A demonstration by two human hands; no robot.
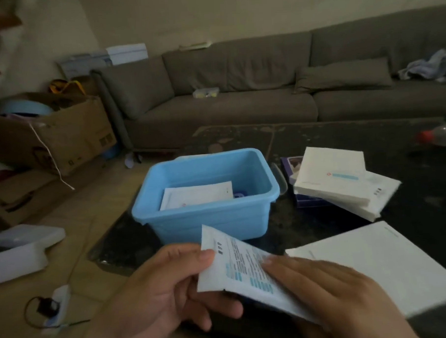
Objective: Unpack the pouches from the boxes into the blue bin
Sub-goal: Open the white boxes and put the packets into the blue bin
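Head view only. Hands meet low at the near edge of the dark counter (317,139), both on one white pouch (236,265) printed with small text and teal marks. The left hand (155,292) pinches the pouch's upper left corner between thumb and curled fingers (208,256); the right hand (332,291) lies over its right side, fingers fairly straight on top. Whether its thumb is underneath cannot be seen. The pouch tilts, its left end raised towards the blue bin (205,195).

That bin stands just beyond the hands, near the counter's left edge, and already holds at least one flat white pouch (196,198) lying on its floor. To its right, towards the middle of the counter, white boxes (335,181) are stacked askew on a darker, purple-edged item. Another large white box (382,264) lies at the near right corner, just beside the right hand.

By its look the pouch is thin, light and flexible, probably smooth enough to slide between fingers. A pinch at a sealed edge or corner should hold it well; gripping the middle may crease it. Dropping it flat into the bin seems the step in hand.

A grey sofa (239,91) runs behind the counter.
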